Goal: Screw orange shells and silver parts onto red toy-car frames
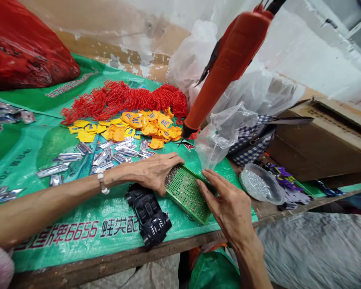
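Both hands hold a small green perforated tray [189, 192], tilted over the front part of the bench. Tiny screws [172, 176] are bunched in its far left corner, and more are scattered over its holes. My left hand [156, 171], with a beaded bracelet at the wrist, is closed on the far left end. My right hand [225, 198] grips the right side, its thumb and fingers at the rim. Beside the tray, below my left hand, lies a black toy car chassis [150, 216]. An orange-red electric screwdriver [225, 72] hangs above, tip down.
Behind my left hand lie silver parts [120, 151], yellow parts [150, 124] and a heap of red frames [123, 98]. A clear tub of screws [258, 184] stands at right, near a checked bag [249, 138] and a cardboard box [321, 140]. The bench's wooden edge [108, 263] runs along the front.
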Demonstrator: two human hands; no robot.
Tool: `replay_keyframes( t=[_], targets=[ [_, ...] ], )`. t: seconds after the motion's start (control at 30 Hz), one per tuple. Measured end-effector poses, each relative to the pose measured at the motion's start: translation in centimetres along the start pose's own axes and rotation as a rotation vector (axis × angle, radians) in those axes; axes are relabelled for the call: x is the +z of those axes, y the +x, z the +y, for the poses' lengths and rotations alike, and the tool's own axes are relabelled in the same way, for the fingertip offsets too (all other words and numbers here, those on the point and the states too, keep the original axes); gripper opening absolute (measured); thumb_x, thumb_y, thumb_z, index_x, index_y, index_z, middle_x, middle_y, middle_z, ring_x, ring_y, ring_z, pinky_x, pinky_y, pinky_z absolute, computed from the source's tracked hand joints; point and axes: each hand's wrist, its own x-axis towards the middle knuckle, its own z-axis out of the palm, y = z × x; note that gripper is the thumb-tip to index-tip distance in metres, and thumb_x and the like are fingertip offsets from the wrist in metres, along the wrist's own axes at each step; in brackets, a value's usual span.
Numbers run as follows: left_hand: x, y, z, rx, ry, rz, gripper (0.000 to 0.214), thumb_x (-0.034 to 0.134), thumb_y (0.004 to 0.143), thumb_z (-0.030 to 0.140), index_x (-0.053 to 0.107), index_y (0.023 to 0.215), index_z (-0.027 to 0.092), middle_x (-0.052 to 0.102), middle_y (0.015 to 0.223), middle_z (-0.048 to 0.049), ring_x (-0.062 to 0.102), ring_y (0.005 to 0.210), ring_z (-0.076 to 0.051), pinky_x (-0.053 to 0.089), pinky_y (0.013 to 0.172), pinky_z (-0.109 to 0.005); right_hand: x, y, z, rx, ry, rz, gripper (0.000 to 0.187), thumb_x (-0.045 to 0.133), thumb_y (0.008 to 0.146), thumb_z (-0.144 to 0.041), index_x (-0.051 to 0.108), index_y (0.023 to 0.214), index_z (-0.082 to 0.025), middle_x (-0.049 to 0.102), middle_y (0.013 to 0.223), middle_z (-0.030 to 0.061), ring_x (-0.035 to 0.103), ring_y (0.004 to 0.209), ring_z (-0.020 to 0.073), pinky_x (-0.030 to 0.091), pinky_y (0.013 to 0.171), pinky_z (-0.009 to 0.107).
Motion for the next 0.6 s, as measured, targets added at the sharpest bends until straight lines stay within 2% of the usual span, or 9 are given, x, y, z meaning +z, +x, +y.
replay_keyframes(
  t=[0.1,0.2,0.27,0.4,0.5,0.6],
  targets=[
    [-0.7,0.3,0.0,0.085,-0.055,-0.113,0.082,0.081,0.05,0.006,0.048,0.125,0.01,0.06,0.118,-0.0099,0.061,0.101,-0.022,0.053,0.087,-0.03,-0.8,1.3,-0.4,0.067,-0.096,-0.31,0.024,0.056,0.093,-0.037,0.072,0.096,-0.02,0.077,0.09,0.0085,0.071,0.067,0.0256,0.04,0.053,0.031],
    [-1.1,0.4,0.0,0.109,-0.099,-0.168,0.083,0.078,0.054,0.003,0.046,0.129,0.011,0.057,0.125,-0.0127,0.059,0.108,-0.025,0.051,0.095,-0.034,-0.8,2.4,-0.4,0.131,-0.076,-0.531,0.026,0.054,0.093,-0.035,0.069,0.078,-0.019,0.072,0.072,0.0084,0.065,0.058,0.0222,0.023,0.05,0.03],
    [-1.2,0.4,0.0,0.127,-0.125,-0.204,0.083,0.077,0.055,0.003,0.045,0.131,0.012,0.055,0.128,-0.0135,0.058,0.111,-0.026,0.05,0.097,-0.037,-0.3,3.0,0.0,0.126,-0.023,-0.572,0.028,0.055,0.092,-0.034,0.065,0.07,-0.019,0.065,0.059,0.0055,0.058,0.052,0.0177,0.02,0.052,0.03],
    [-0.8,0.4,-0.6,0.138,-0.146,-0.237,0.087,0.073,0.057,0.003,0.042,0.138,0.012,0.052,0.132,-0.014,0.057,0.115,-0.027,0.049,0.099,-0.037,0.7,3.2,0.6,0.122,0.132,-0.64,0.035,0.051,0.093,-0.029,0.052,0.059,-0.019,0.048,0.047,-0.0024,0.041,0.045,0.0098,0.025,0.053,0.027],
    [-0.2,-0.1,-1.7,0.091,-0.134,-0.181,0.089,0.064,0.068,0.002,0.029,0.149,0.014,0.046,0.14,-0.0157,0.049,0.126,-0.028,0.043,0.106,-0.041,1.1,2.8,0.7,0.211,0.197,-0.614,0.039,0.048,0.091,-0.027,0.04,0.054,-0.021,0.041,0.046,-0.004,0.036,0.044,0.0091,0.025,0.052,0.026],
    [0.0,-1.3,-2.4,0.026,-0.107,-0.069,0.075,0.058,0.086,0.017,0.021,0.151,0.018,0.036,0.148,-0.0169,0.04,0.134,-0.031,0.038,0.11,-0.049,1.2,2.4,0.6,0.344,0.216,-0.545,0.04,0.048,0.089,-0.028,0.035,0.051,-0.023,0.041,0.044,-0.003,0.037,0.043,0.01,0.024,0.049,0.027]
  ],
)
